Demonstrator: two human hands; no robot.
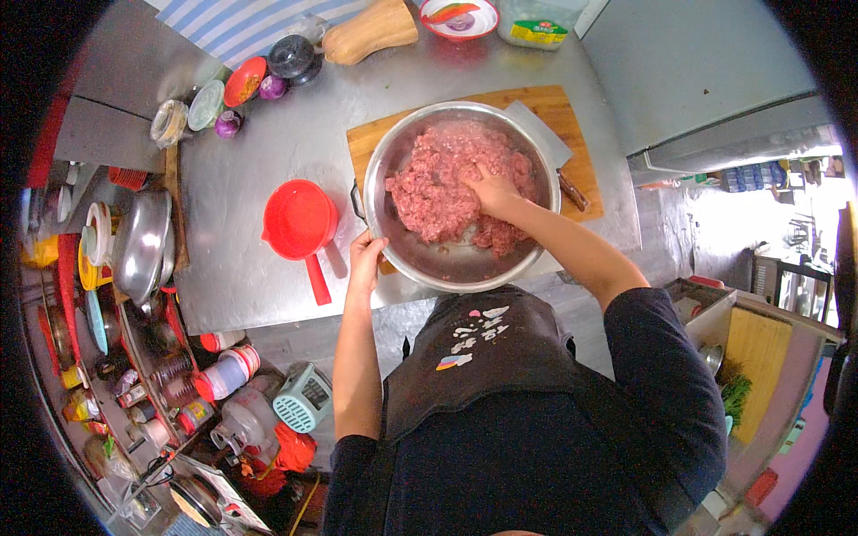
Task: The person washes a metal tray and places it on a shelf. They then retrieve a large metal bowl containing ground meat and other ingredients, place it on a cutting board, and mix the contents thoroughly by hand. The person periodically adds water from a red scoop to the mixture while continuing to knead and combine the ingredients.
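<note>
A large stainless steel bowl (429, 271) holds a mass of pink minced meat (442, 181). My left hand (366, 258) grips its rim at the lower left, beside a dark side handle (358, 202). Inside the bowl, my right hand (496, 192) presses into the mince, its fingertips hidden there. The bowl rests on a wooden cutting board (583, 167). A cleaver (541, 134) lies on the board behind the bowl's right side, partly covered by it, with its brown handle sticking out. To the left, a red plastic ladle-shaped scoop (301, 220) sits on the steel table (234, 268).
Along the far edge are a butternut squash (372, 33), a red-rimmed bowl (460, 19), a plastic jar (541, 30), red onions (228, 124) and small dishes. Shelves with containers (228, 372) crowd the left. A grey cabinet (697, 74) borders the right.
</note>
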